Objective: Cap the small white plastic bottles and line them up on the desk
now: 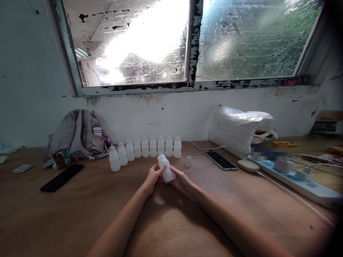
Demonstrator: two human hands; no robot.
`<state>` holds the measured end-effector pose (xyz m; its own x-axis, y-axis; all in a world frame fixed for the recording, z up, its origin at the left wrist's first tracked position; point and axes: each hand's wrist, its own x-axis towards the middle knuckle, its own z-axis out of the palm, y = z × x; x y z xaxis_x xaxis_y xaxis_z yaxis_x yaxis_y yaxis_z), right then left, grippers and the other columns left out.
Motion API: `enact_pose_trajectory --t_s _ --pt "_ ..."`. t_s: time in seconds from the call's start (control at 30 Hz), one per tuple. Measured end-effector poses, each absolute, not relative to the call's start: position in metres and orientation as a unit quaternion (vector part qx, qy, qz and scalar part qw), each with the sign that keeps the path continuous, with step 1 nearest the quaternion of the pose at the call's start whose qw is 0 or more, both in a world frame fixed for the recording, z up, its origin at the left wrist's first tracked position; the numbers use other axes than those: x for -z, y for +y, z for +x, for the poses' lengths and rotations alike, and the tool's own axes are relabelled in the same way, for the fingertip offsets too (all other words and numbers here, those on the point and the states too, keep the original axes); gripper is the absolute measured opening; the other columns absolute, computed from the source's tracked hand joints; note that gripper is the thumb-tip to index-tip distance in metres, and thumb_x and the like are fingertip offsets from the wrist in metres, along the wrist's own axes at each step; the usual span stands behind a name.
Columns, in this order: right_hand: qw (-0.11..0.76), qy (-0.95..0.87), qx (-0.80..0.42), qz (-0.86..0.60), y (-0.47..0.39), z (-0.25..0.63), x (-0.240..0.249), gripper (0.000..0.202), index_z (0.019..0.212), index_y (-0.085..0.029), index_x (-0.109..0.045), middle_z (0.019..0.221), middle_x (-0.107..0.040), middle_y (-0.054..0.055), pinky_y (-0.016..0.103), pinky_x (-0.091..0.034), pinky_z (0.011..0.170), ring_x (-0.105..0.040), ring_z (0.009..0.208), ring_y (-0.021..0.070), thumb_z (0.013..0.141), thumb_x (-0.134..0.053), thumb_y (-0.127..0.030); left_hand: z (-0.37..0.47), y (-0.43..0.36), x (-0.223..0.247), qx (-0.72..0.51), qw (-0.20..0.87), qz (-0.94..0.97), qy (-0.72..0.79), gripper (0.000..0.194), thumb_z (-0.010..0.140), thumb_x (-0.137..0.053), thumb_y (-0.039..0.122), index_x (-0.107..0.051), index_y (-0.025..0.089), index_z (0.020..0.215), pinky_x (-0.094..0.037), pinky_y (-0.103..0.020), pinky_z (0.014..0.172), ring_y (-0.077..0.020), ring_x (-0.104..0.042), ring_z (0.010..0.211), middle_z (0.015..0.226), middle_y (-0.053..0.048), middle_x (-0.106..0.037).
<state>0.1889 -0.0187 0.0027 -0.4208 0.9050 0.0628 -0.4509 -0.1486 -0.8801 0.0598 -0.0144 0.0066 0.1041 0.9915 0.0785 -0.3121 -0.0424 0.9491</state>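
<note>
Head view takes in a brown desk [80,225] reaching back to the wall, with a silvery bag [233,125] towards the right and a grey backpack [76,134] towards the left. Between them, near the wall, nine pale bottles stand upright in a curved row [137,149], its left end bending towards the person.

Just in front of the row's right end, the left hand [153,175] and right hand [183,181] meet, the grip of both closed around one more bottle [167,174]. Its long axis leans: neck up and to the left, away from the person, base down and to the right. The left hand's fingers lie on its left side, below the neck; the right hand holds its right side, lower down. Beyond the right hand, a small clear cap [188,162] sits apart on the desk, farther from the person than the grip and to its right, so the right hand is the nearer one.

Both forearms are cut off by the bottom edge, and a blurred patch covers something behind the power strip [297,176]. The fingers behind the held bottle are hidden, and whether its base touches the desk is unclear. Its mouth is hard to make out against the pale row.
</note>
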Motion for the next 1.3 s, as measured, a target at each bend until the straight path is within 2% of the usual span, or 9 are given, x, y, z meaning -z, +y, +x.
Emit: enact_pose_trajectory --t_s 0.13,0.23,0.3,0.43,0.6,0.77,0.97,1.13,1.3 --pt "0.448 -0.620 -0.556 -0.325 -0.011 0.202 -0.001 0.032 0.091 -0.016 -0.057 0.085 -0.057 0.005 0.032 -0.042 0.074 -0.052 0.080 0.0177 0.076 -0.047 -0.042 0.059 -0.015 -0.004 -0.565 0.574 0.477 0.351 0.041 0.061 -0.068 0.036 -0.058 0.013 0.093 -0.044 -0.025 0.065 -0.0197 -0.057 0.082 0.093 -0.010 -0.061" --pt "0.476 -0.724 -0.264 -0.423 0.000 0.219 0.001 0.025 0.089 -0.019 -0.060 0.094 -0.054 0.007 0.037 -0.036 0.086 -0.048 0.090 0.0213 0.073 -0.052 -0.036 0.057 -0.013 -0.005 -0.578 0.572 0.461 0.356 0.040 0.063 -0.065 0.037 -0.058 0.014 0.095 -0.043 -0.022 0.060 -0.0178 -0.057 0.079 0.096 -0.010 -0.060" --pt "0.482 -0.734 -0.098 -0.468 0.011 0.232 0.004 0.027 0.098 -0.020 -0.058 0.101 -0.050 0.009 0.039 -0.032 0.090 -0.046 0.098 0.0238 0.074 -0.049 -0.029 0.055 -0.011 -0.004 -0.591 0.567 0.439 0.369 0.042 0.065 -0.063 0.037 -0.056 0.014 0.099 -0.042 -0.020 0.058 -0.0161 -0.057 0.077 0.097 -0.009 -0.059" --pt "0.444 -0.686 0.032 -0.576 0.036 0.262 0.018 0.043 0.115 -0.018 -0.048 0.118 -0.042 0.012 0.041 -0.031 0.091 -0.039 0.110 0.0268 0.072 -0.045 -0.021 0.051 -0.007 -0.001 -0.591 0.564 0.404 0.412 0.049 0.064 -0.061 0.042 -0.052 0.017 0.105 -0.040 -0.019 0.053 -0.0148 -0.056 0.073 0.099 -0.008 -0.057" --pt "0.387 -0.682 0.017 -0.620 0.057 0.290 0.033 0.053 0.123 -0.019 -0.041 0.125 -0.042 0.011 0.041 -0.028 0.094 -0.035 0.116 0.0257 0.070 -0.043 -0.016 0.050 -0.007 -0.004 -0.584 0.563 0.400 0.427 0.048 0.064 -0.058 0.044 -0.052 0.015 0.102 -0.038 -0.019 0.051 -0.0143 -0.055 0.070 0.094 -0.008 -0.058" --pt "0.397 -0.687 0.012 -0.609 0.060 0.294 0.032 0.049 0.121 -0.015 -0.043 0.102 -0.057 0.011 0.038 -0.034 0.087 -0.048 0.099 0.0234 0.072 -0.040 -0.017 0.050 -0.010 -0.011 -0.577 0.563 0.424 0.413 0.044 0.064 -0.059 0.043 -0.054 0.016 0.099 -0.038 -0.019 0.049 -0.0129 -0.055 0.064 0.087 -0.006 -0.058" --pt "0.411 -0.677 -0.007 -0.611 0.051 0.289 0.020 0.029 0.095 -0.015 -0.060 0.085 -0.058 0.010 0.036 -0.037 0.082 -0.051 0.083 0.0211 0.069 -0.047 -0.024 0.046 -0.012 -0.010 -0.553 0.550 0.458 0.425 0.048 0.058 -0.067 0.043 -0.058 0.017 0.098 -0.039 -0.019 0.046 -0.0139 -0.056 0.065 0.091 -0.008 -0.060" --pt "0.526 -0.570 -0.226 -0.590 0.042 0.282 0.009 0.032 0.091 -0.017 -0.055 0.077 -0.060 0.006 0.033 -0.042 0.069 -0.055 0.073 0.0186 0.062 -0.057 -0.030 0.041 -0.009 -0.009 -0.558 0.543 0.459 0.428 0.045 0.053 -0.072 0.040 -0.060 0.016 0.089 -0.043 -0.021 0.047 -0.0156 -0.057 0.065 0.088 -0.009 -0.061" --pt "0.640 -0.428 -0.483 -0.417 0.027 0.268 -0.006 0.029 0.086 -0.017 -0.055 0.076 -0.061 0.004 0.030 -0.046 0.068 -0.057 0.069 0.0153 0.059 -0.063 -0.027 0.036 -0.007 -0.010 -0.578 0.526 0.471 0.410 0.039 0.053 -0.072 0.039 -0.063 0.016 0.083 -0.045 -0.023 0.052 -0.0161 -0.058 0.067 0.084 -0.006 -0.062"
